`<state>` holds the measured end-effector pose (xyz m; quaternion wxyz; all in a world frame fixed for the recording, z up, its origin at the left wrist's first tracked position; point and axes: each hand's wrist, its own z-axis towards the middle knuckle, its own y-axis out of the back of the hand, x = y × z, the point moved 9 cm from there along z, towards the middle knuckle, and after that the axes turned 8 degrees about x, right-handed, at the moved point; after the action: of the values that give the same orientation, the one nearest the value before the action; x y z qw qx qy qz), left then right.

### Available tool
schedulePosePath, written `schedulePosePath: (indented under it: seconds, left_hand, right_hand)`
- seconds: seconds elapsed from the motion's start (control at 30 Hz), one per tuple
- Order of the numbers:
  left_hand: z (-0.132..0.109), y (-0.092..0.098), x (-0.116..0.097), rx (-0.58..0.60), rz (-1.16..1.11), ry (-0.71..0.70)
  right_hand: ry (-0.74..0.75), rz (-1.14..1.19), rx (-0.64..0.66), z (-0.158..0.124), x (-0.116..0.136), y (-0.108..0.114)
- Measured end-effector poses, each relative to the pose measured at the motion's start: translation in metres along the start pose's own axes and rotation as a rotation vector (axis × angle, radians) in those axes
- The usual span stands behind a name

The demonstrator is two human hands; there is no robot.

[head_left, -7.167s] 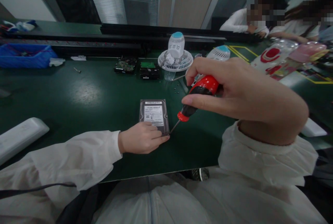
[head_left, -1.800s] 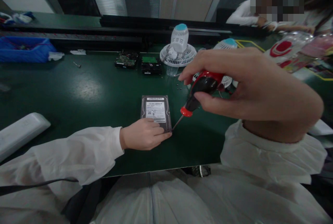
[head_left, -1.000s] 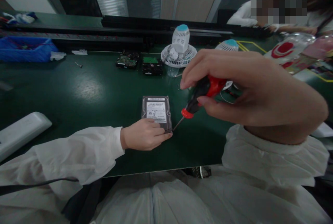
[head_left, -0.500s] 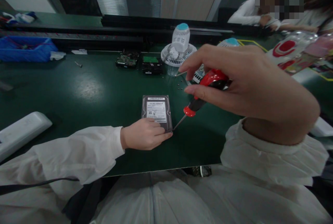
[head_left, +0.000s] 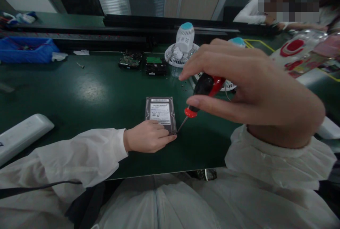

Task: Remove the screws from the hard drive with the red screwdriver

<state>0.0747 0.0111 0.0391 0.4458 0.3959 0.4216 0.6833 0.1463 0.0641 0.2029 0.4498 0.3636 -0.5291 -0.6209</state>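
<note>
A hard drive (head_left: pixel 160 110) with a white label lies flat on the green table in front of me. My left hand (head_left: pixel 150 137) is closed over its near edge, with one finger stretched along to the near right corner. A red and black screwdriver (head_left: pixel 204 89) slants down to that corner, where its tip meets the drive's edge beside my left fingertip. My right hand (head_left: pixel 244 83) holds the screwdriver by its handle, the thumb against the near side and the index finger reaching past it. The palm side of the grip is hidden.
Two more drives (head_left: pixel 156 66) with circuit boards sit farther back, near a white fan (head_left: pixel 184 43) with a blue cap. Several small screws (head_left: pixel 183 88) lie nearby. A blue bin (head_left: pixel 26 50) stands far left, a white device (head_left: pixel 25 137) nearer left. A plastic bottle (head_left: pixel 294 50) and co-workers are at right.
The screwdriver's handle has turned, so its black side now faces me, and it has shifted slightly left. My right fingers have moved with it. My left hand and the hard drive stay put.
</note>
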Motion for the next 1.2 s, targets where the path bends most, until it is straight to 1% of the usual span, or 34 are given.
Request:
schedulePosePath:
  seconds: [0.07,0.13,0.2,0.33,0.4,0.47,0.57,0.63,0.83,0.87,0.97,1.03,1.2]
  left_hand:
    - [-0.001,0.001,0.000,-0.007,-0.008,-0.003]
    - [-0.001,0.001,0.000,-0.008,-0.015,-0.008]
    - [-0.001,0.000,0.000,-0.002,-0.021,-0.010]
    - [-0.001,-0.001,0.000,0.009,-0.032,-0.010]
    - [-0.001,-0.001,0.000,0.001,-0.030,-0.012]
    - [-0.001,0.001,0.000,-0.012,-0.026,-0.014]
    - [-0.001,0.002,0.000,-0.022,-0.017,-0.011]
    - [-0.001,0.002,0.000,-0.026,-0.011,-0.011]
    - [0.000,0.003,0.001,-0.032,-0.019,-0.004]
    - [0.000,0.003,0.001,-0.036,-0.021,-0.003]
    - [-0.001,0.004,0.000,-0.045,-0.021,-0.009]
    - [-0.001,0.003,0.000,-0.038,-0.014,-0.011]
    - [0.000,0.000,0.001,0.000,-0.003,-0.006]
  right_hand:
    - [-0.070,-0.090,-0.036,0.001,-0.007,-0.002]
    - [-0.087,-0.115,-0.061,0.002,-0.010,-0.003]
    - [-0.056,-0.063,-0.069,0.001,-0.008,-0.002]
    - [0.072,0.089,-0.050,-0.002,0.004,0.003]
    - [0.116,0.114,-0.043,-0.003,0.010,0.005]
    - [0.089,0.073,-0.056,-0.003,0.010,0.004]
    - [0.008,-0.059,-0.097,-0.002,0.003,0.004]
    - [-0.017,-0.082,-0.107,-0.002,-0.001,0.004]
    - [0.112,0.101,-0.028,-0.002,0.006,0.002]
    - [0.100,0.089,-0.032,-0.002,0.006,0.002]
    - [-0.003,-0.011,-0.075,-0.002,-0.001,0.004]
    - [-0.021,-0.027,-0.088,-0.002,-0.002,0.005]
    - [0.114,0.091,-0.021,-0.004,0.008,0.003]
